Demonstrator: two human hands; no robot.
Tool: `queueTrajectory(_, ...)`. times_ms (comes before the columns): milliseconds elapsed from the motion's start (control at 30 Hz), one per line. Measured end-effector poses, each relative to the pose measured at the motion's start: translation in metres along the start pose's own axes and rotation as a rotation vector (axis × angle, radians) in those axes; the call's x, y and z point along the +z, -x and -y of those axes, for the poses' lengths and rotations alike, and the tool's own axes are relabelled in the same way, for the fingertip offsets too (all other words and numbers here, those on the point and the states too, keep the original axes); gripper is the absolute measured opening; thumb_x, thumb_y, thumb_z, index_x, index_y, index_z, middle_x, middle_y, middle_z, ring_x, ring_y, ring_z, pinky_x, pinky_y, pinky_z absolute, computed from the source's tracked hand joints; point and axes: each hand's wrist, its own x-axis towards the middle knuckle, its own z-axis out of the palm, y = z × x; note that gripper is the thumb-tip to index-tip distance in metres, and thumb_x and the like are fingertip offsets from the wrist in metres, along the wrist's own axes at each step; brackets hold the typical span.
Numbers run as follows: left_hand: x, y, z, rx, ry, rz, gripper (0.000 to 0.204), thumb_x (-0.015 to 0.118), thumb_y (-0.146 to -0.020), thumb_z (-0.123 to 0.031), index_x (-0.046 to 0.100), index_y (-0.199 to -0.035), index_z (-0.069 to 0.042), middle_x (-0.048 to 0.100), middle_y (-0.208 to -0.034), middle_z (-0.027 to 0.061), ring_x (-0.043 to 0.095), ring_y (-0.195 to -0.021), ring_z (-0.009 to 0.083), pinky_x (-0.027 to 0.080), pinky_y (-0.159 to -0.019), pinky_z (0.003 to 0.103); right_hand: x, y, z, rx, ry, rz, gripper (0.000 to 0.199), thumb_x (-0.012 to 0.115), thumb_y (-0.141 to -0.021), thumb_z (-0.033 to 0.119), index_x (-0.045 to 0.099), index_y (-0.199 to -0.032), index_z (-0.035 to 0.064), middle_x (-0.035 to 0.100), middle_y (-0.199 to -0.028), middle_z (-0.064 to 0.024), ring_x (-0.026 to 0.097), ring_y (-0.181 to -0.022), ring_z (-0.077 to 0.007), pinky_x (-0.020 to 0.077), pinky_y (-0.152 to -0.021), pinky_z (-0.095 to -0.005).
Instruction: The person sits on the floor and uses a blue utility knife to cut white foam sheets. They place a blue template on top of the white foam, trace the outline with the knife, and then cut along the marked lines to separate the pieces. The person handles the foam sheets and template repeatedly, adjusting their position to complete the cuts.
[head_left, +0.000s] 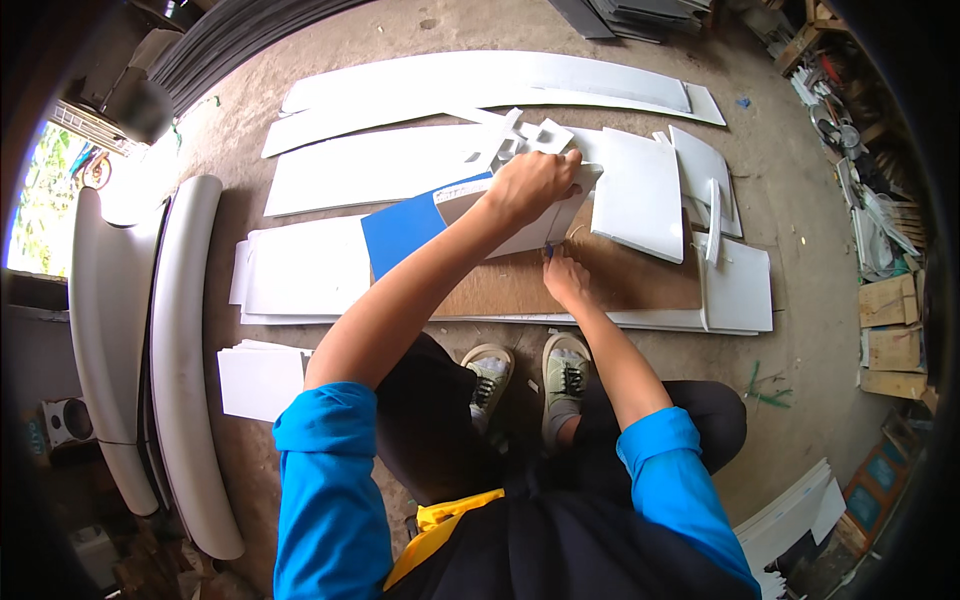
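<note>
My left hand (535, 185) is closed over the upper edge of a white board piece (528, 238), which stands tilted above a brown wooden board (640, 275). Close below it, my right hand (568, 277) is closed around a small blue-ended tool (549, 251); most of that tool is hidden by the fingers, so its kind is unclear. The tool's tip is by the lower edge of the white piece. A blue panel (400, 225) lies to the left, partly behind my left forearm. Small white box-like offcuts (545, 137) are heaped just beyond my left hand.
Long white sheets (330, 180) lie stacked on the concrete floor beyond. A loose white panel (640, 200) rests at the right. Large white rolls (185, 370) stand at far left. White sheets (260, 380) lie near my left elbow; wooden crates (890, 335) line the right.
</note>
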Motion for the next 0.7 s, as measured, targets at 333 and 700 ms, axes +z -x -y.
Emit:
queueTrajectory(333, -0.003, -0.003, 0.006, -0.003, 0.025, -0.034, 0.036, 0.056, -0.082, -0.031, 0.046, -0.094, 0.002, 0.057, -0.056, 0.0130, 0.061, -0.055, 0.0277, 0.049, -0.047, 0.036, 0.005, 0.000, -0.002, -0.010, 0.001, 0.044, 0.033, 0.037, -0.087, 0.023, 0.042, -0.108, -0.0012, 0.060, -0.084, -0.0270, 0.059, -0.082, -0.0417, 0.0468, -0.072, -0.0496)
queueTrajectory(700, 0.002, -0.005, 0.005, -0.088, -0.058, -0.044, 0.040, 0.054, -0.083, -0.034, 0.046, -0.102, 0.001, 0.058, -0.059, 0.0127, 0.061, -0.056, 0.0265, 0.049, -0.047, 0.035, 0.039, 0.024, -0.016, -0.005, 0.030, -0.086, 0.031, 0.041, -0.088, 0.026, 0.037, -0.108, 0.0026, 0.062, -0.076, -0.0231, 0.062, -0.074, -0.0376, 0.0501, -0.062, -0.0474)
